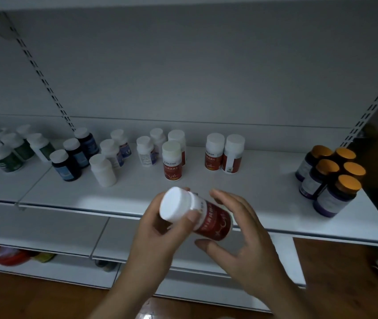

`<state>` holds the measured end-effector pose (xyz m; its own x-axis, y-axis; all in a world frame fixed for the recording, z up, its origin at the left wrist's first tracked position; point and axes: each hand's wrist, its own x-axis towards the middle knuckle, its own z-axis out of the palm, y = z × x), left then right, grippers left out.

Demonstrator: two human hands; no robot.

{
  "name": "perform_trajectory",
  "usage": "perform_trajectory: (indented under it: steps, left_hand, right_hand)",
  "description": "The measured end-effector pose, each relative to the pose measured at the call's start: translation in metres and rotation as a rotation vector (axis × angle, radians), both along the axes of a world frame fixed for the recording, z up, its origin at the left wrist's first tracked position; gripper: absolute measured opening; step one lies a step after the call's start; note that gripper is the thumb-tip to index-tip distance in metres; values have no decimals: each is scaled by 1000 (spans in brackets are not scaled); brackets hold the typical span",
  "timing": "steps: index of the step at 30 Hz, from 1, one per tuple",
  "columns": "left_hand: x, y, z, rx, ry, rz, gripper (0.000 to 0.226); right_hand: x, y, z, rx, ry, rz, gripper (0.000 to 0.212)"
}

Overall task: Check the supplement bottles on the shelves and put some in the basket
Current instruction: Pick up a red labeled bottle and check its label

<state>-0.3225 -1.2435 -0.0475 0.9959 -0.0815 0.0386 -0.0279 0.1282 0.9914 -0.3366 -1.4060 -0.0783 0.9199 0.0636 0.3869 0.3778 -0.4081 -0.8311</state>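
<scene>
White shelf (264,203) spans the view, bottle groups (171,164) standing on it from nine o'clock to the orange-capped bottles (330,180) at three. At six, just before its edge, the left hand (158,236) curls round and the right hand (245,231) spreads wide beside a tilted red-labelled bottle (213,222), cap toward ten.

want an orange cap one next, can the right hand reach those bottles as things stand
Probably yes: the right hand is open, the left hand grips the red-label bottle, and only bare shelf lies before the orange-capped bottles.
</scene>
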Motion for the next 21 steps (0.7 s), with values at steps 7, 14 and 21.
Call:
perform_trajectory:
  steps: [7,14,21]
  left_hand:
    - [1,3,-7,-226,125,-81,58]
    - [4,21,-3,85,-115,-257,64]
    - [1,18,-4,129,-21,-144,56]
  right_hand:
    - [-5,-12,-2,222,136,49,52]
    - [-7,-18,3,474,277,59,44]
    - [-8,-22,5,444,240,132,49]
